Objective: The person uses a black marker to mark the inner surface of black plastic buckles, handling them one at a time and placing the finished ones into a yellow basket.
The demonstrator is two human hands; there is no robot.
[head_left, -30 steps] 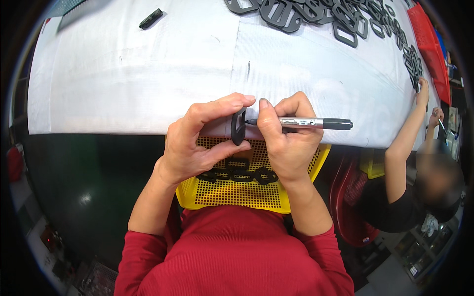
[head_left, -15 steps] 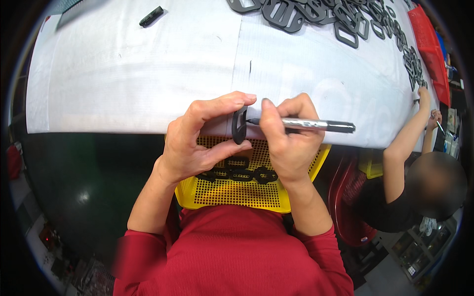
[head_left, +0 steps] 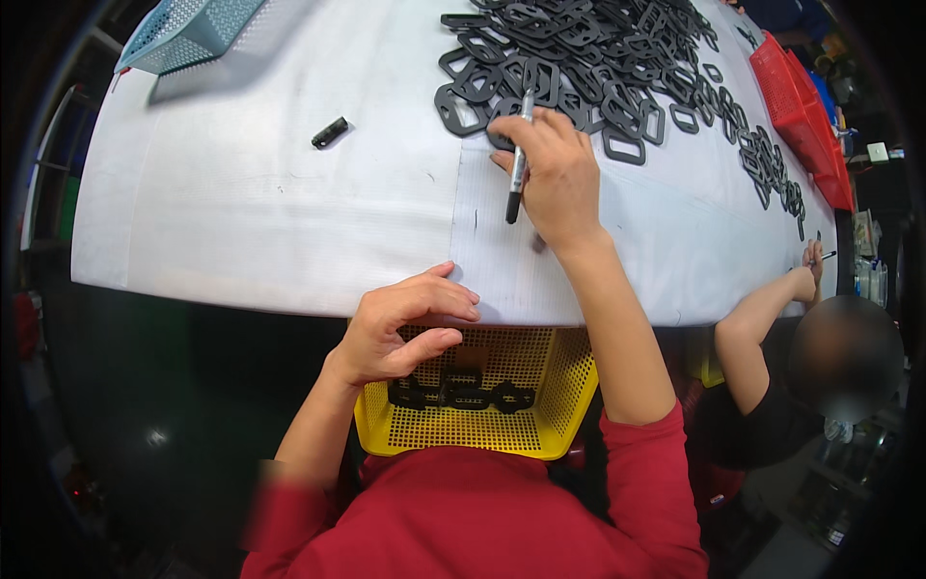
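Note:
My right hand (head_left: pixel 558 179) reaches forward to the near edge of a heap of flat black frame-shaped pieces (head_left: pixel 623 147). It grips a silver marker pen (head_left: pixel 520 172) with black ends. The thumb and index finger are beside one black piece; whether they touch it cannot be made out. My left hand (head_left: pixel 400 323) is at the table's near edge, over the yellow basket, with thumb and fingers apart and nothing between them. Inside the yellow basket (head_left: pixel 569 391), in front of my body, lie several black pieces (head_left: pixel 471 398) in a row. A black pen cap (head_left: pixel 330 132) lies on the table to the left.
The white-covered table (head_left: pixel 241 222) spans the front. A light blue basket (head_left: pixel 188 39) stands at the far left. Red baskets (head_left: pixel 796 116) line the right edge beside more black pieces. At the right, another person's arm (head_left: pixel 762 309) rests on the table, a pen in hand.
My right hand has moved forward to the heap with the pen. The black piece has left my left hand, which is now lower and open. The view has shifted, showing more table.

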